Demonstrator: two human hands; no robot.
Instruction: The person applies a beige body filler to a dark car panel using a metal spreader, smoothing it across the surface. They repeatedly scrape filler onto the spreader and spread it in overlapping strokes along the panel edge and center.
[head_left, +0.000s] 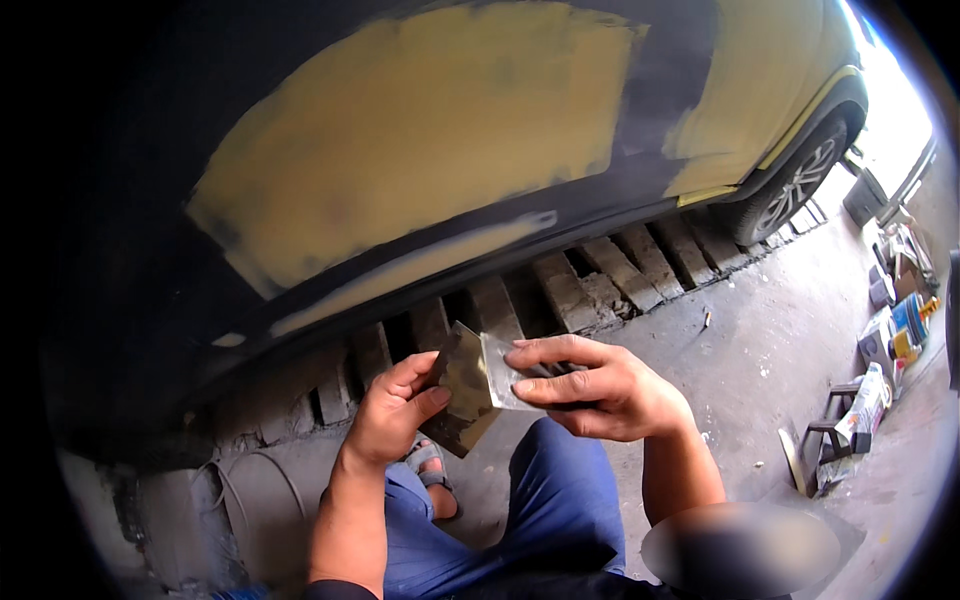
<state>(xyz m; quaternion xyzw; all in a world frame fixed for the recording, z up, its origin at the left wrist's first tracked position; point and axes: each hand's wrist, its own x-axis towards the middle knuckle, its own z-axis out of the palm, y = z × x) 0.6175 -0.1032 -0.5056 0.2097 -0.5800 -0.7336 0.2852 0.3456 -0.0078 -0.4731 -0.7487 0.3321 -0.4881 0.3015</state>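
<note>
My left hand [398, 410] pinches the edge of a flat brownish plate [466, 390] smeared with yellowish filler. My right hand [605, 388] grips a thin pale grey putty spreader [502, 372], fingers over its top. The spreader's edge meets the plate's face between my hands, above my knees. Part of the spreader is hidden under my right fingers. Ahead of both hands stands the dark side panel of a car [672, 85], which carries a broad patch of yellow filler [430, 140]. A narrower strip of filler [415, 270] runs along the sill below.
Slatted blocks [570, 290] line the floor under the car, with dark gaps between. The wheel [795, 185] is at the far right. Cans and boxes [890, 340] clutter the right side, near a small dark stool [835, 425]. A blurred round object [740, 550] lies at lower right.
</note>
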